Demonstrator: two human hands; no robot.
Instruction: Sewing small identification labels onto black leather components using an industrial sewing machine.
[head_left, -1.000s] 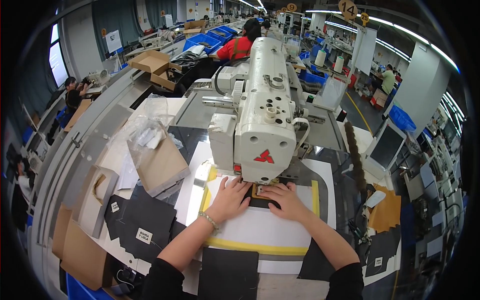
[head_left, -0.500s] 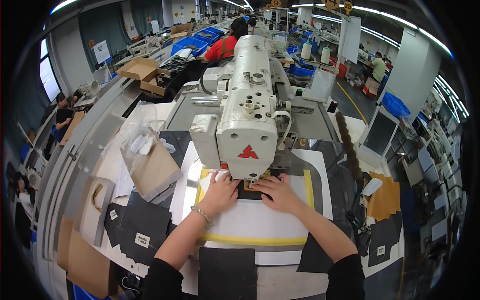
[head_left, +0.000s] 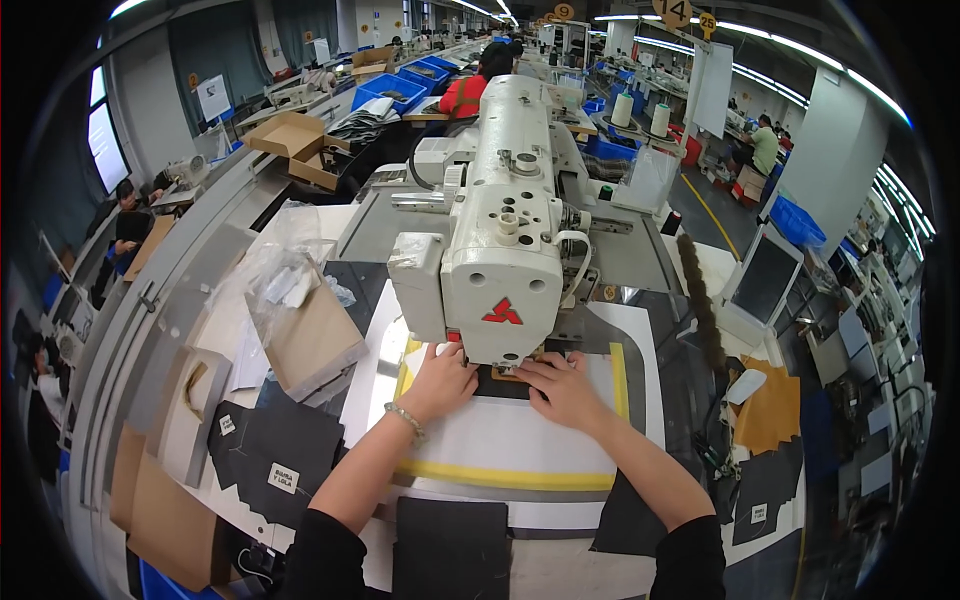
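A large white industrial sewing machine [head_left: 500,265] with a red emblem stands in front of me, its head low over the work. Under it lies a black piece of material [head_left: 495,385] on a white sheet [head_left: 510,435] edged with yellow tape [head_left: 510,477]. My left hand [head_left: 443,385], with a beaded bracelet at the wrist, presses down left of the sewing head, fingers apart. On the other side my right hand [head_left: 560,388] lies with fingers stretched towards a small brass-coloured part [head_left: 503,376] at the needle area. The machine head partly hides the fingertips of both hands.
Black pieces with pale labels lie at left [head_left: 290,465] and right [head_left: 768,495]; another black piece [head_left: 452,550] is at the near edge. Open cardboard boxes [head_left: 315,340] stand at left. A screen [head_left: 765,270] and tan material [head_left: 768,405] are at right. Co-workers sit farther off.
The whole view has shifted slightly, with the machine appearing a little farther right. Both hands stay at the sewing head in nearly the same pose.
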